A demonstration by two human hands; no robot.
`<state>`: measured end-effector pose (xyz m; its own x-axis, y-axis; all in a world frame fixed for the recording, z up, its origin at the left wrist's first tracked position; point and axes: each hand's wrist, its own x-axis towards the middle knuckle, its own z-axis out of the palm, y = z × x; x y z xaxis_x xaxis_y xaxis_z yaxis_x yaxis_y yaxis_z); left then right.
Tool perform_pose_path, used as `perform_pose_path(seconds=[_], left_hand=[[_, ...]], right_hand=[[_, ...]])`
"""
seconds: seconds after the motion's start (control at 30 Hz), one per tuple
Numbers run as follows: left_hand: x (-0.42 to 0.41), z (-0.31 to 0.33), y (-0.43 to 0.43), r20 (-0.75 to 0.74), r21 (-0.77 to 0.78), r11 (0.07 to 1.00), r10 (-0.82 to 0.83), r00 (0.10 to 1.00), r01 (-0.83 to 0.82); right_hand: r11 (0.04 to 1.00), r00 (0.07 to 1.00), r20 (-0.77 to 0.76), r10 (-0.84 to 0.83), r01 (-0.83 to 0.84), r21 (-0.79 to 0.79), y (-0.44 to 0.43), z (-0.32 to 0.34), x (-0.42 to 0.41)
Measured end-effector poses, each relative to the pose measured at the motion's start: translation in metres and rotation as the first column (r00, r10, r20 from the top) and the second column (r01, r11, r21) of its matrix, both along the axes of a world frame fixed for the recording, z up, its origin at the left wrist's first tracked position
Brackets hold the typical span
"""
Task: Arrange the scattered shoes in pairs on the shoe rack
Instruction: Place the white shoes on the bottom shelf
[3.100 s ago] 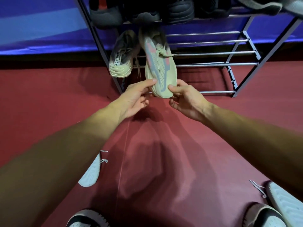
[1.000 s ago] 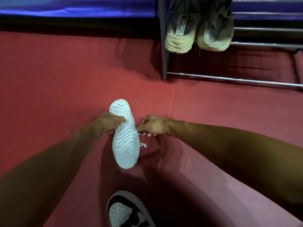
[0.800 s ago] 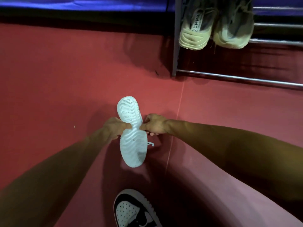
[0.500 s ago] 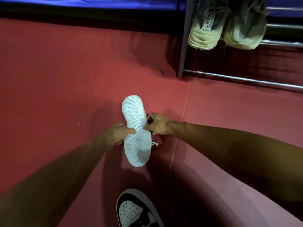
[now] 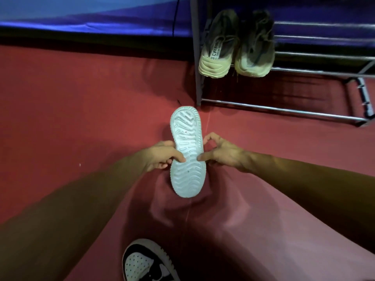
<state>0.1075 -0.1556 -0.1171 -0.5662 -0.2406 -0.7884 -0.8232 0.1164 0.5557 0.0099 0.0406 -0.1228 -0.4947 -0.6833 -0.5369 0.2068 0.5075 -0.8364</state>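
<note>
A white shoe (image 5: 187, 157) hangs sole-up above the red floor, toe end near me. My left hand (image 5: 162, 156) grips its left edge, thumb on the sole. My right hand (image 5: 220, 153) grips its right edge with thumb on the sole and fingers curled round the side. A pair of beige-and-grey sneakers (image 5: 236, 45) sits side by side at the left end of a shoe rack (image 5: 284, 112) shelf at the upper right.
A black-and-white sneaker (image 5: 146, 262) lies on the red floor (image 5: 81, 118) at the bottom edge. A blue wall panel (image 5: 91, 15) runs along the back. The rack's bars to the right of the beige pair carry nothing.
The beige sneaker I held at the rack now sits beside its mate. I picked up the white shoe from the floor and raised it sole-up toward the rack with both hands.
</note>
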Motion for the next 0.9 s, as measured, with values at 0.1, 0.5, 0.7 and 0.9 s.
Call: perform_pose_path(seconds=[0.1,0.5,0.7,0.9], left_hand=[[-0.030,0.020,0.025,-0.038,0.026,0.997,-0.070,0.997,0.071],[-0.127,0.081,0.131,-0.388,0.059,0.975,-0.174,0.905,0.212],[-0.159,0.110,0.166,-0.637,-0.096,0.973,-0.223,0.738,0.211],[-0.174,0.131,0.196,-0.780,-0.209,0.957,-0.288,0.556,0.202]], right_hand=[[0.998,0.997,-0.033,-0.064,0.064,0.001,0.037,0.015,-0.013],[0.883,0.900,0.004,-0.435,0.428,-0.194,0.162,0.078,-0.067],[0.698,0.754,0.175,-0.633,0.653,-0.294,0.199,0.086,-0.076],[0.666,0.704,0.288,-0.649,0.709,-0.232,0.221,0.093,-0.082]])
